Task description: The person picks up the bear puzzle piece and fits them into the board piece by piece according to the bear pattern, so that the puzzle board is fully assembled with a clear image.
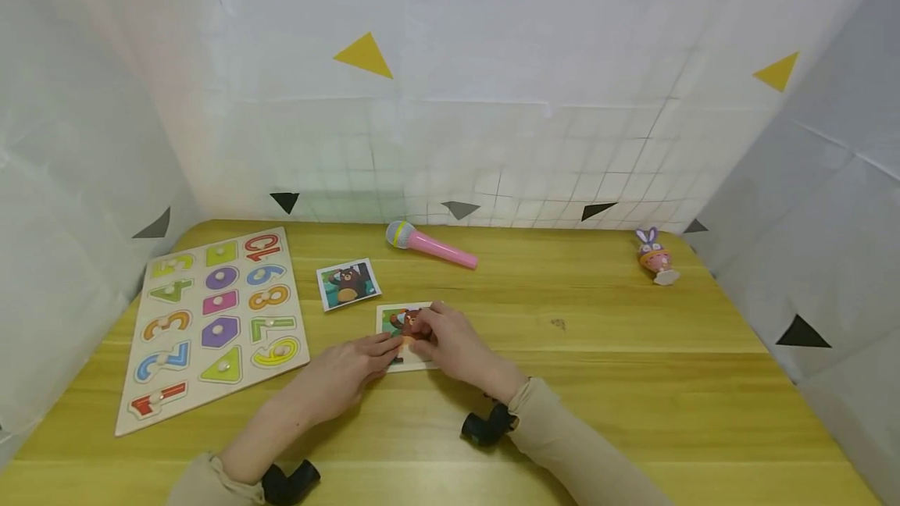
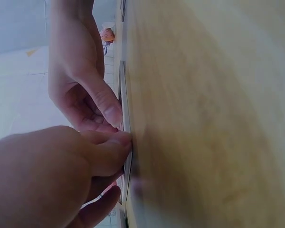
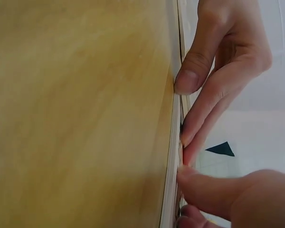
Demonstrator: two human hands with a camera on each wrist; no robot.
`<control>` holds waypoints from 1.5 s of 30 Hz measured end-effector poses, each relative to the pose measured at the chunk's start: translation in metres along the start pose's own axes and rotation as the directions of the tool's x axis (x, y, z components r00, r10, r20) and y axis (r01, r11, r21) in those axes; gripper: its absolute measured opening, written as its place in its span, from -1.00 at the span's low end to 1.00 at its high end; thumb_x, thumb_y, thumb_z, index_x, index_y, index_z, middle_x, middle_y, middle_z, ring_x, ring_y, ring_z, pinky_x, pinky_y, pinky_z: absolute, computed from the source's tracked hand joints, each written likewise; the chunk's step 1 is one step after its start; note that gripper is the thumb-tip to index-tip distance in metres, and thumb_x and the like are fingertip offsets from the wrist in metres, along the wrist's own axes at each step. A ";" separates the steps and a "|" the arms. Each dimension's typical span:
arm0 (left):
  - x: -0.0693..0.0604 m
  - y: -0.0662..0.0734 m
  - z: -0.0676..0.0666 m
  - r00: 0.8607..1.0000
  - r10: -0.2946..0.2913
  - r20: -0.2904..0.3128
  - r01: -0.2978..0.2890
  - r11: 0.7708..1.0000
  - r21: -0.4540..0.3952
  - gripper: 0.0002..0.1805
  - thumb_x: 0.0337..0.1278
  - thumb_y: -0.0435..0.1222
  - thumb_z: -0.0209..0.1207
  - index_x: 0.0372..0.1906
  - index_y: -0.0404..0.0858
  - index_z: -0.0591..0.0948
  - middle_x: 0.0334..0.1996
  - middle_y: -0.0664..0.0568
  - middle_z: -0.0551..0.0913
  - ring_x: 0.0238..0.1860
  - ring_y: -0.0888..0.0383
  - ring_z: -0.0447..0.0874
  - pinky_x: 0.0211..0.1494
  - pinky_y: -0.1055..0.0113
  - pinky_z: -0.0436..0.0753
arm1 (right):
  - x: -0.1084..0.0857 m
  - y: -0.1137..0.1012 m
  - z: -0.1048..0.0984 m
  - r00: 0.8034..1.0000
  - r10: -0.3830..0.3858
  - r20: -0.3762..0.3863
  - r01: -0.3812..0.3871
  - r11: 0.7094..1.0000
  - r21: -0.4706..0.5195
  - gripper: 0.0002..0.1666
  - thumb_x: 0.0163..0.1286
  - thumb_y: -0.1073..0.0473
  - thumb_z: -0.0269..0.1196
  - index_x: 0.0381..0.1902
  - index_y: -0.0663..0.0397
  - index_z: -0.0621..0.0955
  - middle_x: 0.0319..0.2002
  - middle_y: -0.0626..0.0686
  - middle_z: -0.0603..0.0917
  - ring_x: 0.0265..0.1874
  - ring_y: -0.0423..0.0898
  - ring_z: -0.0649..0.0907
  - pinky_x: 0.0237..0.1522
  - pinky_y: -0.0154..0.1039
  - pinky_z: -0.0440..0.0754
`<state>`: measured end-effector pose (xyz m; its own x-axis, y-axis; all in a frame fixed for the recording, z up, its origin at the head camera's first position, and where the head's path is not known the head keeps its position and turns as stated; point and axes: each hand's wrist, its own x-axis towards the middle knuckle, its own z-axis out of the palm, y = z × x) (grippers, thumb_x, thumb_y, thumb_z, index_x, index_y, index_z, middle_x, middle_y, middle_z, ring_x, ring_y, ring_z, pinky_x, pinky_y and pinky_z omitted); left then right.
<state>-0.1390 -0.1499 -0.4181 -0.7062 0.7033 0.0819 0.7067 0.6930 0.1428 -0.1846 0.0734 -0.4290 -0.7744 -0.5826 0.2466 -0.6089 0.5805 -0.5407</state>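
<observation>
A small board with a bear picture (image 1: 401, 366) lies flat on the wooden table, partly covered by both hands. My left hand (image 1: 358, 365) rests on its left part with the fingers nearly straight. In the right wrist view, that hand's thumb (image 3: 187, 81) lies at the board's edge. My right hand (image 1: 457, 346) bends over the right part, its thumb and fingertips touching the picture. Whether they pinch a loose piece is hidden. Just behind the board lies a separate bear picture card (image 1: 348, 285).
A wooden number-and-shape puzzle board (image 1: 193, 377) lies at the left. Toward the back is a pink toy microphone (image 1: 439, 248). A small bunny-eared toy (image 1: 657, 258) stands near the right rear corner. White sheeting (image 1: 527, 139) encloses the table's back and sides.
</observation>
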 end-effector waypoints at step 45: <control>-0.002 -0.007 0.003 0.999 0.027 -0.018 -0.029 0.994 -0.103 -0.38 0.04 -0.68 0.10 0.19 -0.14 0.68 0.36 -0.01 0.50 0.23 -0.17 0.58 -0.48 0.37 0.56 | -0.083 0.055 -0.086 0.979 -0.003 0.205 -0.016 0.996 0.092 -0.68 0.24 0.04 0.46 -0.07 -0.03 0.72 -0.17 -0.09 0.67 -0.18 -0.13 0.64 -0.09 -0.16 0.65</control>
<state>-0.1426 -0.1562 -0.4221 -0.6873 0.7190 0.1034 0.7185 0.6522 0.2415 -0.1689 0.2030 -0.4098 -0.7209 -0.6885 0.0785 -0.5781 0.5350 -0.6161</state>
